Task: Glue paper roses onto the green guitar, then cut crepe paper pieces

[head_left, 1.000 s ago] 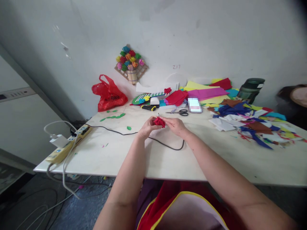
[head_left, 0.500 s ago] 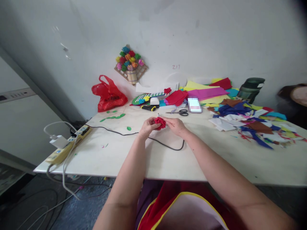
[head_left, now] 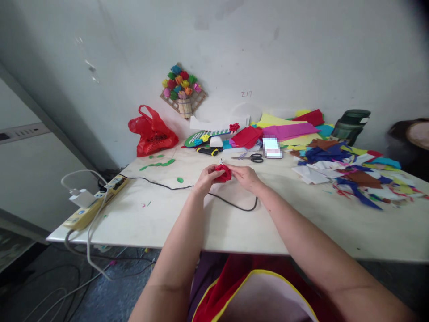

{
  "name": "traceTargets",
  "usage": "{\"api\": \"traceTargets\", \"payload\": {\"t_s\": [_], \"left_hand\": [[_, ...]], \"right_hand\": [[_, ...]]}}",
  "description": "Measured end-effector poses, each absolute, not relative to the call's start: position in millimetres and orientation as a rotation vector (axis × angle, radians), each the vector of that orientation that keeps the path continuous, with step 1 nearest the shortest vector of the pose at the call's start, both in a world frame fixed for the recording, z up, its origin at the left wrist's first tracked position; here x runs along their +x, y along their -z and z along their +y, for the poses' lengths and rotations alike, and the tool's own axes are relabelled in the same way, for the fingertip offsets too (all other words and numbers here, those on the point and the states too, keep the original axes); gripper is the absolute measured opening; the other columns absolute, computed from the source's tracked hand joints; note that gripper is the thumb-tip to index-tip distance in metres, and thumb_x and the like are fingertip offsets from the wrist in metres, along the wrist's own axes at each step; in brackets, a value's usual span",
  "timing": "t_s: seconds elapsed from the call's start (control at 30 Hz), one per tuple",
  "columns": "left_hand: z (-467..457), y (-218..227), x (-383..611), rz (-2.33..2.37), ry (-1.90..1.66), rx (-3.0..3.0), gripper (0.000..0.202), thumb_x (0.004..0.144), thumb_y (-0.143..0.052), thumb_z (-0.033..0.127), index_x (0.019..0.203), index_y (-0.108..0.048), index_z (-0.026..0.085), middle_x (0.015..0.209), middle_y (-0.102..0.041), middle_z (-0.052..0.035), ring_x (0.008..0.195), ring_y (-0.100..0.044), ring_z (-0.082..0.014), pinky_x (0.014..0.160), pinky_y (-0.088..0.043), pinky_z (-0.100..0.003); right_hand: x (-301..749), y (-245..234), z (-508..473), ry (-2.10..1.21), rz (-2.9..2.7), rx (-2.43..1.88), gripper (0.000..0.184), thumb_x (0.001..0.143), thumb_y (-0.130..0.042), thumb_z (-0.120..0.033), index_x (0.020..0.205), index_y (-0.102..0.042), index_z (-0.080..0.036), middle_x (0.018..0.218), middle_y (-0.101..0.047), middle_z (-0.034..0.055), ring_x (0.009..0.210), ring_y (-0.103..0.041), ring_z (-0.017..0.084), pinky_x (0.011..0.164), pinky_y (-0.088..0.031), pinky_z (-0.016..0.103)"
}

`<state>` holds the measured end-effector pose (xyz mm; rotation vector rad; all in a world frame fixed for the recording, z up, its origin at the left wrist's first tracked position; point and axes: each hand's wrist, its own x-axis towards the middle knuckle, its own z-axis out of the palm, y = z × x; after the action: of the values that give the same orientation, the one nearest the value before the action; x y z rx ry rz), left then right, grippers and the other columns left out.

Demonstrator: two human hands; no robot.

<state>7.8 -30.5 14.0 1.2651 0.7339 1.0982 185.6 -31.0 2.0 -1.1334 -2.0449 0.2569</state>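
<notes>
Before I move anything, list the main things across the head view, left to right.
Power strip → red plastic bag → left hand's fingers → red flower → right hand's fingers → dark green bottle.

Red bag (head_left: 156,136), yellow power strip (head_left: 86,216)

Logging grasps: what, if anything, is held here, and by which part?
A ruffled red paper-like flower, held by its left side in the fingers of the left hand. The right hand is at its right edge; whether it grips is unclear.

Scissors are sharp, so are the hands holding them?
No, the scissors lie on the table, apart from the left hand and right hand.
</notes>
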Motion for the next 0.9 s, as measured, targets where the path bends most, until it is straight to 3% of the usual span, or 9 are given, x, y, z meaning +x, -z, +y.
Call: {"api": "traceTargets", "payload": {"t_s": [0.47,0.73,0.9], "left_hand": [[-28.9,-12.6,10.0,0.854,-1.134,1.325,0.029,0.056,-0.071,0.022,0.078,-0.055,0.013,0.067,-0.063,-0.0029,0.059,-0.062,-0.0157,0.061,-0.05,-0.03],[-29.6,-14.2,10.4,0.802,-1.217,1.288,0.031,0.054,-0.072,0.022,0.079,-0.058,0.013,0.067,-0.064,-0.0032,0.061,-0.062,-0.0164,0.064,-0.05,-0.032],[-28.4,-14.1,10.2,0.779,-1.274,1.265,0.032,0.053,-0.072,0.021,0.08,-0.058,0.012,0.07,-0.064,-0.003,0.061,-0.062,-0.017,0.064,-0.051,-0.034]], "right_hand": [[184.2,-6.1,-35.4,-0.227,-2.087,-1.127,0.043,0.084,-0.042,-0.018,0.123,-0.053,-0.033,0.115,-0.062,-0.0046,0.105,-0.059,0.018,0.091,-0.046,0.031],[183.5,-7.9,-37.1,-0.222,-2.032,-1.23,0.043,0.084,-0.043,-0.023,0.126,-0.051,-0.027,0.102,-0.069,0.0016,0.09,-0.064,0.02,0.082,-0.048,0.032],[183.2,-7.4,-36.6,-0.232,-2.008,-1.172,0.04,0.084,-0.046,-0.022,0.121,-0.055,-0.03,0.11,-0.066,0.0003,0.095,-0.063,0.021,0.084,-0.048,0.033]]}}
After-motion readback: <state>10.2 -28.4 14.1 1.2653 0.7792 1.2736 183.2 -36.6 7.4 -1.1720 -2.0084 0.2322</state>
